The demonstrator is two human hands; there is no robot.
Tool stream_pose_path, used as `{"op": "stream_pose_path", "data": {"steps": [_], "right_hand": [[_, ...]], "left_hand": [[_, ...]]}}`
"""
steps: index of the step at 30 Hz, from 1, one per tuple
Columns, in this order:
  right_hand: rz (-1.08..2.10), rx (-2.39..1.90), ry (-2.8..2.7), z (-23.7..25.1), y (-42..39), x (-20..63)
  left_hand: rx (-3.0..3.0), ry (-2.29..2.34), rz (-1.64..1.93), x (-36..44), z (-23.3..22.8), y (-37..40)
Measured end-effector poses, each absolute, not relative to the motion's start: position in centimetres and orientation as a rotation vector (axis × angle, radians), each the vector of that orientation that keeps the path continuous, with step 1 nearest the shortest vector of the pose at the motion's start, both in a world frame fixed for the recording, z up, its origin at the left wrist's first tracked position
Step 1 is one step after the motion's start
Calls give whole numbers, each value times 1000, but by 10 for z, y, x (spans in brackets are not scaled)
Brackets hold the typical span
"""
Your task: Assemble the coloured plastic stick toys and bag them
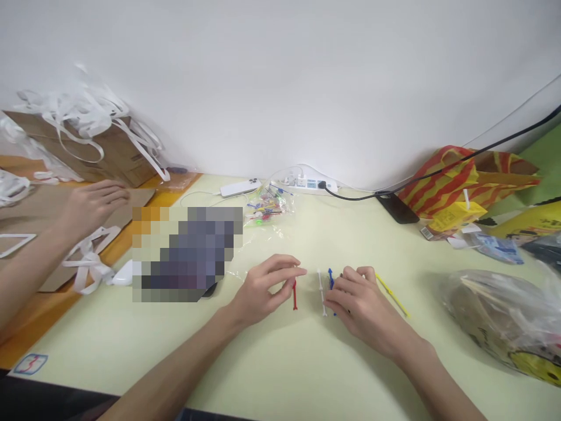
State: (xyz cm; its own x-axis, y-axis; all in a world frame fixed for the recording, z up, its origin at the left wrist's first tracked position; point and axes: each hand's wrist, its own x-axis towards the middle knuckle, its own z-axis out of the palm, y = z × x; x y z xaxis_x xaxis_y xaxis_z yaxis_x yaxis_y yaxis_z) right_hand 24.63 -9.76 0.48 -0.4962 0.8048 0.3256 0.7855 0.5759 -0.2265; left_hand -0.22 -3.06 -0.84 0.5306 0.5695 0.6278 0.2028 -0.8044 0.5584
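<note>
My left hand hovers low at the middle of the pale green table, fingers stretched and thumb apart. Right by its thumb is a thin red plastic stick, its upper end partly hidden by the fingers. My right hand is closed, with its fingertips on a blue plastic stick with an arrow-like tip; the fingers cover much of that stick. Between my hands lies a white stick with a forked lower end. A yellow stick lies to the right of my right hand.
Behind my hands lies a clear bag of small coloured plastic pieces, before a power strip. A blurred-out dark device sits left. Bags, a yellow drink carton and a phone crowd the right. Another person's hand works over cardboard.
</note>
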Motion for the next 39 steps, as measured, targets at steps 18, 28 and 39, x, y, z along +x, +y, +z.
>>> {"op": "stream_pose_path", "data": {"steps": [18, 28, 39], "right_hand": [[-98, -1401, -2313, -15, -95, 228], [-133, -1437, -2342, -30, -86, 216], [85, -1355, -2092, -18, -89, 219]], "left_hand": [[2363, 651, 1163, 0, -10, -29], [2378, 674, 1144, 0, -12, -30], [2279, 713, 1202, 0, -5, -30]]}}
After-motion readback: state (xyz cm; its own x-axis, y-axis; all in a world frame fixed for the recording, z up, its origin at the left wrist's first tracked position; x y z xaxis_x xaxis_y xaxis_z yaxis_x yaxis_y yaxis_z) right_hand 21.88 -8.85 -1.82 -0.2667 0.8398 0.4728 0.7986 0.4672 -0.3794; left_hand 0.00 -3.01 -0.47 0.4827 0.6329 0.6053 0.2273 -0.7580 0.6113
